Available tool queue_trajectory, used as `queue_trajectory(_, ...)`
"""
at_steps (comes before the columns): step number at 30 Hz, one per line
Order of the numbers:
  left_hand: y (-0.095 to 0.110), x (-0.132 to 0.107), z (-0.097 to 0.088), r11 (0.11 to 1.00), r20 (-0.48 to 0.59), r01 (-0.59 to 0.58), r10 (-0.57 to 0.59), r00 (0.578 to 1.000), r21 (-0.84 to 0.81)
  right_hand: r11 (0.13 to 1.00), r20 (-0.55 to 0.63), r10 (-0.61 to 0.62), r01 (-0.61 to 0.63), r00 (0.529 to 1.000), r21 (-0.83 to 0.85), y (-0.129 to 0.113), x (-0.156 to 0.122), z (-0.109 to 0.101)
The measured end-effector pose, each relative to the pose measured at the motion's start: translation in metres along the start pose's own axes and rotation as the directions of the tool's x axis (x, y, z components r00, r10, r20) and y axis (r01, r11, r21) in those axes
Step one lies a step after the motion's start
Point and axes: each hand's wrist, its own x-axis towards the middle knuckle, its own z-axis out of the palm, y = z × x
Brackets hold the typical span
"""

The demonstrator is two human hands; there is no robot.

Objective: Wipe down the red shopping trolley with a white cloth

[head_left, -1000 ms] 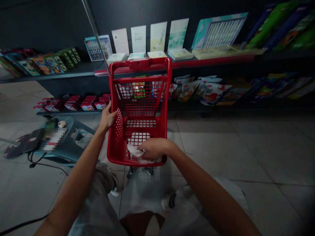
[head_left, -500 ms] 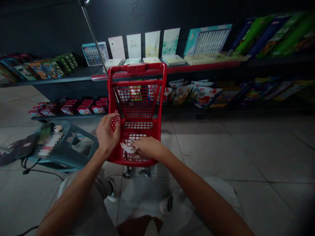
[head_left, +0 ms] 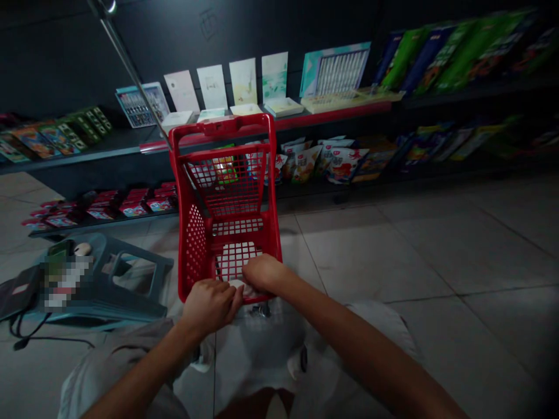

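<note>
A small red shopping cart (head_left: 186, 250) with a mesh basket stands right in front of me. My left hand (head_left: 210, 304) is closed over the near rim of its basket, fingers curled. Just inside the basket, at the near right corner, my right hand (head_left: 267, 273) is closed around a crumpled white cloth or tissue (head_left: 237, 283). Part of this cloth shows between the two hands, touching or close to the left fingertips; the rest is hidden under the right hand. A metal pole (head_left: 131, 67) rises behind the cart's far left corner.
To the left, a blue-grey plastic stool (head_left: 131, 297) carries a phone-like device (head_left: 20, 291), cables and a pixelated item. Behind the cart, a dark shelf (head_left: 105, 152) holds boxed books (head_left: 336, 73), snack bags (head_left: 345, 163) and red packages (head_left: 135, 201). Tiled floor (head_left: 349, 250) lies on the right.
My left hand came down from above the basket's left side onto the near rim. The right hand moved with the white cloth toward the near right corner. The view shifted slightly.
</note>
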Motion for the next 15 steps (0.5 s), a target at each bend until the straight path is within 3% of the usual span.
queue_trajectory(9,-0.055,-0.011,-0.010,0.978,-0.058,-0.209,0.209,0.976,0.003,0.999,-0.005,-0.036,0.036,0.999,0.013,-0.028,-0.004,-0.023)
queue_trajectory(15,-0.090,-0.021,-0.009,0.984,-0.042,-0.172,0.170,0.985,-0.057,0.998,-0.096,-0.067,0.066,0.993,-0.014,-0.033,-0.006,-0.036)
